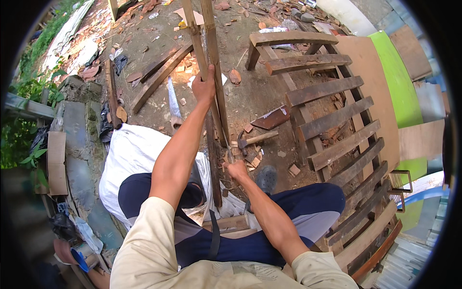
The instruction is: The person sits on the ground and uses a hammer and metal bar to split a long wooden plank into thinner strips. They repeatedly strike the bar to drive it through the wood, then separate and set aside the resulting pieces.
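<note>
My left hand (204, 87) is closed round two long wooden strips (211, 43) that stand upright in front of me, just left of the middle. Lower down, my right hand (236, 169) is closed on a thin grey metal tool (230, 155), whose narrow end points up beside the foot of the strips. I cannot tell the tool's exact kind. A claw hammer (260, 138) lies on the ground just beyond my right hand. To the left of the strips rests a handsaw (173, 98), its toothed blade pointing away from me. Between my legs stands a darker wooden piece (213, 168).
A slatted wooden frame (332, 96) fills the right side. Loose beams (162, 77) lie at the far left of the strips, with wood chips (255, 161) scattered around. White cloth (132, 149) lies by my left leg. A low block wall (79, 144) runs along the left.
</note>
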{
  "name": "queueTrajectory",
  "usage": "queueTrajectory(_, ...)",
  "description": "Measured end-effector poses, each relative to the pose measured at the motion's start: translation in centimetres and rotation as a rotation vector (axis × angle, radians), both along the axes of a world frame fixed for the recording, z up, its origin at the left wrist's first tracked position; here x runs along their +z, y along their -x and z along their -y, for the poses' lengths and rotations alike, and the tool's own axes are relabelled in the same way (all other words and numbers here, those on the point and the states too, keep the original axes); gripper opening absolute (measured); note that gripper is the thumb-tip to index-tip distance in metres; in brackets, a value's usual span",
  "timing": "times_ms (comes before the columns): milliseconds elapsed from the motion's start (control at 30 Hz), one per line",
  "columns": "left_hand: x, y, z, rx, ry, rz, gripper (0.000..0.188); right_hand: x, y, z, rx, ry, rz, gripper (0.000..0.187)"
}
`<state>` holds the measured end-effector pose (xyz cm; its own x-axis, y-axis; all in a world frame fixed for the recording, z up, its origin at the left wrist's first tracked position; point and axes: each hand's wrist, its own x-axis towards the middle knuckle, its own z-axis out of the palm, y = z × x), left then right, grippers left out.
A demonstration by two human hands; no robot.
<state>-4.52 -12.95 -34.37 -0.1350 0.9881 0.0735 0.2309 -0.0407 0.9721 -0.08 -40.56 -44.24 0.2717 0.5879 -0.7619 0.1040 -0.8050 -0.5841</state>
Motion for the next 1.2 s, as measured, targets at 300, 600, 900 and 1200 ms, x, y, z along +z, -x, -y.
queueTrajectory(300,9.3,5.2,-6.5,0.005,-0.333,0.302,0.057,-0.7,-0.4,0.8,0.122,-0.034,0.048,0.042)
queueTrajectory(600,14.1,7.6,-6.5,-0.05,-0.122,0.272,0.071,-3.2,-3.5,-2.1,0.537,-0.124,0.075,0.069)
queueTrajectory(900,18.2,5.8,1.8,-0.27,-0.196,0.225,0.058,31.8,-3.8,-20.6,0.074,-1.113,0.304,0.096)
queueTrajectory(1200,20.1,4.2,3.2,-0.559,-0.297,0.294,0.046,34.4,-3.4,-22.9,-0.09,-1.323,0.252,0.068)
